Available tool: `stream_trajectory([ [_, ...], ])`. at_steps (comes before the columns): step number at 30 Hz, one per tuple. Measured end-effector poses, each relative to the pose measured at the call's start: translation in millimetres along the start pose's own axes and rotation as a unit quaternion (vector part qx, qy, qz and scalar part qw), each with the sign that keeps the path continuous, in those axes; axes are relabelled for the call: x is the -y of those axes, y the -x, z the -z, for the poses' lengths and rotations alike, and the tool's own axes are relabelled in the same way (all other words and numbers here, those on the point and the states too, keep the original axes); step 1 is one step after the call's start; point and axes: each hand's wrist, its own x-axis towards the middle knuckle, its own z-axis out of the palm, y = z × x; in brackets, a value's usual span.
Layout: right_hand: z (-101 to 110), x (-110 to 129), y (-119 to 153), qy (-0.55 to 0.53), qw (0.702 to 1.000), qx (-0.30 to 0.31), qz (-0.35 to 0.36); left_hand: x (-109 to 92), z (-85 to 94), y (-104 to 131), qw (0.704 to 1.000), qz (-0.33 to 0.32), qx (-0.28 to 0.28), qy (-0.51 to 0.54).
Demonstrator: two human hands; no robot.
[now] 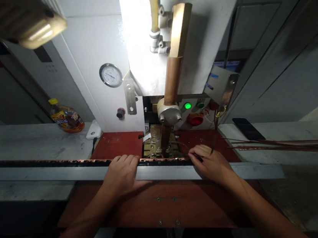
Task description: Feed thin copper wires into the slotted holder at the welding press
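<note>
A long pale metal rail point(165, 172) lies across the front of the machine, with a black strip edged in copper point(74, 161) along its back side. My left hand point(122, 175) is closed over the rail and strip, fingers on the far side, thumb along the near face. Just right of the machine's copper electrode point(165, 137), my right hand point(212, 163) is closed in a pinch at the strip's end. A thin dark strip or wire seems to pass through its fingers, but its kind is unclear. The electrode's tip is down by the strip, above a brass block point(154, 148); whether they touch is unclear.
A red-brown board point(169, 202) with screws extends under the rail. Long thin copper strips point(289, 145) and a phone point(248, 128) lie on the right. At left stand a bottle point(66, 117) and a white box point(93, 130). A green light point(188, 106) glows beside a red knob point(196, 120).
</note>
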Motion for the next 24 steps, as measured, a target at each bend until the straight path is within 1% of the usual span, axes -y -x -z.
stream_trajectory([
  [16, 0.2, -3.4, 1.8, -0.003, 1.000, 0.012, -0.014, -1.9, 0.2, -1.8, 1.000, 0.002, 0.016, -0.006],
  [24, 1.0, -3.3, 1.9, -0.002, 1.000, 0.015, -0.020, -2.8, 0.2, -1.6, 1.000, 0.008, 0.013, 0.006],
])
